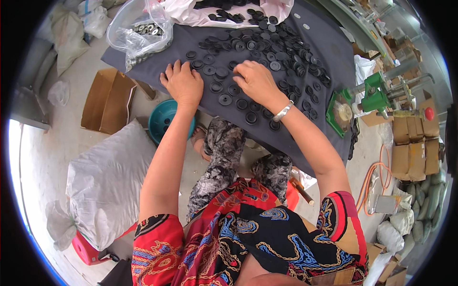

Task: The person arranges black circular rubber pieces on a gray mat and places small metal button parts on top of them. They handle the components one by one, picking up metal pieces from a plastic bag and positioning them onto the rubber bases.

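Note:
Many round black discs with raised rims, such as the disc [224,99] near the front edge, lie over a dark grey cloth [157,57] on the table. My left hand [183,86] rests at the cloth's left front edge, palm down with the fingers spread, just beside a few discs. My right hand [260,82] is over the middle of the discs, its fingers curled and drawn together next to a black disc [233,65]. Whatever sits between those fingertips is hidden. A silver bracelet [283,110] circles my right wrist.
A clear plastic tub [117,31] with bagged metal parts stands at the back left, beside a pink-white bag [186,14]. A green hand press [374,90] is at the right. Below the table's left side are a teal basin [155,125], a cardboard box [102,97] and a white sack [112,176].

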The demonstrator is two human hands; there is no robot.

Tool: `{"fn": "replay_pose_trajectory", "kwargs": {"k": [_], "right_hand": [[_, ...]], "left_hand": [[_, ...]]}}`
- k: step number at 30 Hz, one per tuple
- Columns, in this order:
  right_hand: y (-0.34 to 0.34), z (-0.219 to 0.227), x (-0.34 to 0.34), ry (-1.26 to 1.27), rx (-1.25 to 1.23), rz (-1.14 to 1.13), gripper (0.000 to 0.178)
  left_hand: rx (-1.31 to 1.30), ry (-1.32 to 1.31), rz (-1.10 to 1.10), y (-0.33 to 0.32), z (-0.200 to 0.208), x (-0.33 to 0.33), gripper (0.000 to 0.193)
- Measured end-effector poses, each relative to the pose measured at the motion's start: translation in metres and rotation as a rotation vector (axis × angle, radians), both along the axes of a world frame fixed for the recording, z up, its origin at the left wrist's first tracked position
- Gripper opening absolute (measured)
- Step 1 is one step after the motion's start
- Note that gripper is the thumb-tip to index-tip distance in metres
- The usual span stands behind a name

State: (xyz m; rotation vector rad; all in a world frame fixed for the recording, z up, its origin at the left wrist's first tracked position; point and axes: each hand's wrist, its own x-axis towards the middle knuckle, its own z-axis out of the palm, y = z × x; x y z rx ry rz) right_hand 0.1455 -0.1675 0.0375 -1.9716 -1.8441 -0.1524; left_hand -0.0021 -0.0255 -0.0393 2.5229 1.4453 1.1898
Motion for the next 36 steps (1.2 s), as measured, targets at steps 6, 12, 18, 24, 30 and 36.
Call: {"fn": "replay_pose_trajectory", "kwargs": {"k": [6,12,18,24,30,36], "right_hand": [[0.039,-0.010,-0.004,0.013,-0.108,0.075,0.019],[0.051,-0.021,0.005,-0.112,0.023,0.039,0.011],[0.068,-0.025,0.015,0.074,0.061,-0.040,0.015],[0.077,-0.027,0.003,-0.031,-0.076,0.014,0.016],[0.087,-0.022,-0.003,-0.196,0.113,0.051,0.026],[0.099,-0.041,-0.018,-0.040,-0.210,0.129,0.058]], "left_hand": [[-0.027,0.048,0.022,-0.003,0.005,0.001,0.030],[-0.005,-0.038,-0.010,-0.001,0.002,0.000,0.025],[-0.006,-0.076,-0.010,-0.002,0.001,0.001,0.027],[-0.010,-0.098,-0.019,-0.001,0.000,-0.001,0.027],[-0.014,-0.102,-0.005,-0.002,0.002,0.001,0.027],[-0.022,-0.154,-0.032,-0.001,-0.002,0.000,0.033]]}}
